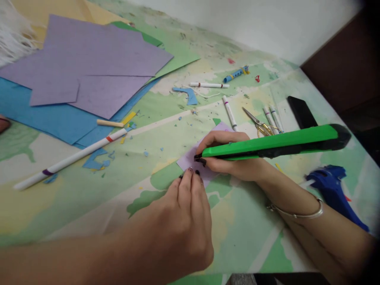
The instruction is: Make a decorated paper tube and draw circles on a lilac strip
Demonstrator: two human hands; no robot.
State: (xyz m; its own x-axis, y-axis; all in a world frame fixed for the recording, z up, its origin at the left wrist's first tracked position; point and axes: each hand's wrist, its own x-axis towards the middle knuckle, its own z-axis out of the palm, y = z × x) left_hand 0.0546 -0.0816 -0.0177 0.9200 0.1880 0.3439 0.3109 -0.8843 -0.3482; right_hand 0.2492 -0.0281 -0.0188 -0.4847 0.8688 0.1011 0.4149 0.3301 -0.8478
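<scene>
In the head view a small piece of purple paper lies on the patterned tablecloth, partly hidden by both hands. My right hand is closed round a green utility knife, whose black tip end points down at the paper. The blade itself is too small to make out. My left hand presses its bunched fingertips onto the paper's near edge, right beside the knife tip. White markers and gold-handled scissors lie just beyond my right hand.
Large purple sheets overlap blue sheets at the left. Joined white markers lie nearer, among blue scraps. A blue glue gun and a black phone-like slab are at the right. A rolled blue paper piece lies farther back.
</scene>
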